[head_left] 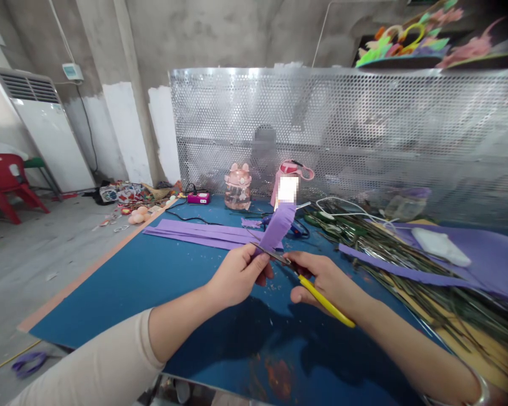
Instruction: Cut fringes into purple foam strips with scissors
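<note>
Here, purple strip [278, 226], long axis slanting up-right, left fingers [259, 265] pinching its base, right fingers [310, 261] around scissors [327, 303].

On the table [110, 304], stacked strips [190, 232] lie left of the scissors [325, 301] and stems [355, 234] lie right. At its far side, a jar [237, 194] stands before a panel [342, 124], with a socket box [198, 198] to its left. A chair [2, 179] stands far left.
</note>
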Demonstrator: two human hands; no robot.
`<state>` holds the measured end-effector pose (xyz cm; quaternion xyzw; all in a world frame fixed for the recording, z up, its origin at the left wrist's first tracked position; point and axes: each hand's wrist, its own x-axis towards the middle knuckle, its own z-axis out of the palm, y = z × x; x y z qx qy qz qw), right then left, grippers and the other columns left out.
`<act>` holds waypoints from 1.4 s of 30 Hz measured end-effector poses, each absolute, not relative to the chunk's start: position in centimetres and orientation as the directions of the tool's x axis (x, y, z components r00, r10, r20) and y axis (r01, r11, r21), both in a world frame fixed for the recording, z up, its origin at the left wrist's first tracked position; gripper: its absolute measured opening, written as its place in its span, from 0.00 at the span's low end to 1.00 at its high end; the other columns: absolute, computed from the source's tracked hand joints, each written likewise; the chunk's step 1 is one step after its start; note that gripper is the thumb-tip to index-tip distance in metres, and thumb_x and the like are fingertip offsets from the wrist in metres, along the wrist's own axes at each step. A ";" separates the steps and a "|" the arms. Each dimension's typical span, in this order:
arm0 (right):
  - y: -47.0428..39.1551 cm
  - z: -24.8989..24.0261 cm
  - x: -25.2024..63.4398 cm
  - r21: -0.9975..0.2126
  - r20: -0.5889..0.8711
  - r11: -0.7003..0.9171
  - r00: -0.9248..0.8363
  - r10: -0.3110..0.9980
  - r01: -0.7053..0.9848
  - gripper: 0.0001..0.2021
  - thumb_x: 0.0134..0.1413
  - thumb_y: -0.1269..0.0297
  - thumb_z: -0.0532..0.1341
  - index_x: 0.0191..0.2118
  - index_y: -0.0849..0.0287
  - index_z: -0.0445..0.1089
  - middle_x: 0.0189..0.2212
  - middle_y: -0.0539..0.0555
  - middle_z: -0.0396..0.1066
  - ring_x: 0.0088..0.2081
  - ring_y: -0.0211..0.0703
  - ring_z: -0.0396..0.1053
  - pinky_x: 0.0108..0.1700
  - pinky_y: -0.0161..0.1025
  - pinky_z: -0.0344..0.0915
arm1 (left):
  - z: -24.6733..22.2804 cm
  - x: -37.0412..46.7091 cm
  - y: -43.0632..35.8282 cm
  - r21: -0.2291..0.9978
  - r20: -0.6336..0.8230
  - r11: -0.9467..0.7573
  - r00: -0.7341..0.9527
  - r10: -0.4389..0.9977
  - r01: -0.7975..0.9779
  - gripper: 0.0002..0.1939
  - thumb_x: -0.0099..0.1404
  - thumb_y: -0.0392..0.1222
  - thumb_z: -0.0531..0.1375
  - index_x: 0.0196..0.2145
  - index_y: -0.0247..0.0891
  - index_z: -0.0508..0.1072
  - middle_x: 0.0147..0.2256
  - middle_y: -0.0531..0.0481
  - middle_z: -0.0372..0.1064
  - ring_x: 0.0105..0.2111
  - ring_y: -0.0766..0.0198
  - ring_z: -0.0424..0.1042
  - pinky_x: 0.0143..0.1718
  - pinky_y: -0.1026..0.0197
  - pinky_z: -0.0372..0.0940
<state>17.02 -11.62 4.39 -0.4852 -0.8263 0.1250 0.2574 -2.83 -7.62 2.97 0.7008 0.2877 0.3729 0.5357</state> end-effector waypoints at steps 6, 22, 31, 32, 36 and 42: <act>-11.6 4.5 17.0 -0.411 0.309 0.504 -0.404 0.861 0.760 0.38 0.43 0.30 0.49 0.39 0.64 0.70 0.18 0.46 0.52 0.22 0.36 0.47 0.22 0.33 0.47 | 3.2 -2.9 -7.7 0.967 0.213 -0.254 0.566 0.797 -0.006 0.17 0.64 0.50 0.51 0.25 0.36 0.66 0.19 0.55 0.62 0.18 0.71 0.60 0.20 0.68 0.55; -11.1 3.7 17.6 -0.342 0.336 0.510 -0.404 0.851 0.789 0.27 0.53 0.39 0.53 0.37 0.62 0.69 0.19 0.47 0.59 0.21 0.35 0.51 0.23 0.32 0.50 | 2.5 -2.7 -6.8 0.995 0.097 -0.079 0.594 0.798 -0.057 0.19 0.59 0.56 0.56 0.34 0.36 0.65 0.23 0.54 0.66 0.20 0.69 0.65 0.24 0.65 0.60; -10.7 3.3 17.2 -0.358 0.308 0.490 -0.395 0.865 0.795 0.11 0.56 0.67 0.54 0.44 0.62 0.67 0.35 0.57 0.71 0.34 0.44 0.68 0.37 0.37 0.64 | 2.1 -2.7 -6.5 0.981 0.167 -0.191 0.532 0.830 -0.010 0.15 0.63 0.52 0.52 0.32 0.37 0.63 0.21 0.58 0.62 0.17 0.73 0.58 0.19 0.68 0.53; -10.7 3.3 17.2 -0.358 0.307 0.499 -0.405 0.861 0.789 0.14 0.55 0.71 0.53 0.47 0.62 0.66 0.39 0.60 0.71 0.38 0.46 0.69 0.41 0.40 0.65 | 2.1 -2.7 -6.5 0.979 0.179 -0.202 0.517 0.837 -0.013 0.14 0.64 0.52 0.51 0.31 0.37 0.62 0.21 0.58 0.61 0.17 0.73 0.58 0.19 0.68 0.53; -10.7 2.9 17.4 -0.371 0.285 0.498 -0.414 0.864 0.784 0.21 0.52 0.76 0.51 0.52 0.63 0.62 0.45 0.63 0.69 0.46 0.49 0.68 0.48 0.46 0.64 | 2.2 -2.7 -6.5 0.970 0.212 -0.243 0.508 0.835 -0.005 0.13 0.65 0.50 0.51 0.29 0.37 0.61 0.21 0.57 0.62 0.17 0.73 0.59 0.20 0.68 0.54; -10.6 2.3 17.5 -0.398 0.324 0.514 -0.409 0.853 0.760 0.20 0.55 0.70 0.54 0.54 0.64 0.60 0.49 0.64 0.65 0.50 0.50 0.63 0.53 0.49 0.60 | 2.0 -2.7 -6.9 0.957 0.211 -0.283 0.524 0.825 0.059 0.17 0.65 0.52 0.50 0.27 0.36 0.63 0.20 0.56 0.62 0.19 0.72 0.60 0.22 0.67 0.55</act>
